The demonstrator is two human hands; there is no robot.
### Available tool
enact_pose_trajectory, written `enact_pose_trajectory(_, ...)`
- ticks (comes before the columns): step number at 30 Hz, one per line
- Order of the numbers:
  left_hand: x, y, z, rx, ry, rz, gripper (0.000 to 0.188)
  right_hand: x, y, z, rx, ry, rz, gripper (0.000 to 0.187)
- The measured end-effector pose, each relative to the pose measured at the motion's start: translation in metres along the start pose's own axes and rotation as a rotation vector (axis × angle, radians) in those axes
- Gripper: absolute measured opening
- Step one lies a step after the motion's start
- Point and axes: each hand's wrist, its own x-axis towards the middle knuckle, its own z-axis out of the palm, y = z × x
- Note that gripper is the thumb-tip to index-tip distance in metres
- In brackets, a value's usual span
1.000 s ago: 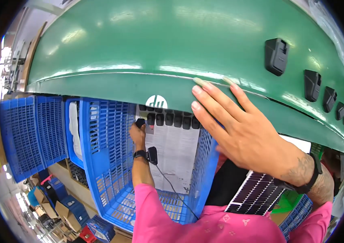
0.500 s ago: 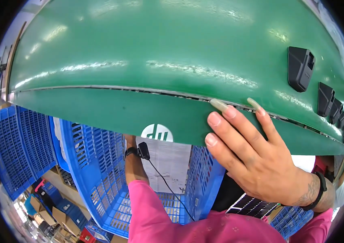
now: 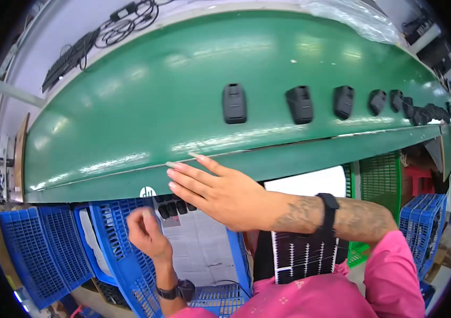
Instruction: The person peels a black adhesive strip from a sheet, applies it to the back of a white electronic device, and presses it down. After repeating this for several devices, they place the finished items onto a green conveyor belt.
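My right hand (image 3: 225, 196) lies flat on the front edge of the green table (image 3: 130, 116), fingers stretched out and holding nothing. My left hand (image 3: 148, 233) is above the blue crate (image 3: 114, 249) below the table edge. Its fingers are curled in, and nothing shows in them. In that crate, several small black devices (image 3: 172, 208) sit partly under the table edge, beside white sheeting (image 3: 199, 241). On the table a black wedge-shaped device (image 3: 234, 104) stands nearest my hands, with another black device (image 3: 300, 104) to its right.
More black devices (image 3: 343, 102) run in a row to the right, ending in a cluster (image 3: 429, 113). A black cable (image 3: 124, 32) lies beyond the table. Clear plastic (image 3: 352, 18) covers the far right edge. Another blue crate (image 3: 45, 249) and a green crate (image 3: 380, 177) stand below.
My left hand has come up out of the crate. My view has shifted, showing more of the table and the row of devices; my right hand now rests farther left on its edge.
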Motion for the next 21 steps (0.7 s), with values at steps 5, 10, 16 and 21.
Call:
enact_pose_trajectory(5, 0.074, 0.114, 0.104, 0.138, -0.323, 0.183, 0.041, -0.073, -0.067, -0.018, 0.015, 0.064, 0.087, 0.048)
enact_pose_trajectory(10, 0.076, 0.127, 0.181, 0.709, -0.331, 0.457, 0.058, -0.194, -0.073, -0.042, 0.106, 0.193, 0.433, 0.022)
enact_pose_trajectory(16, 0.063, 0.129, 0.171, 0.465, -0.358, 0.457, 0.057, -0.242, -0.055, -0.027, 0.019, 0.623, 0.881, 0.026)
enact_pose_trajectory(21, -0.033, 0.14, 0.131, -0.626, -0.773, -0.163, 0.049, -0.238, -0.056, -0.013, 0.006, 0.607, 0.879, 0.03)
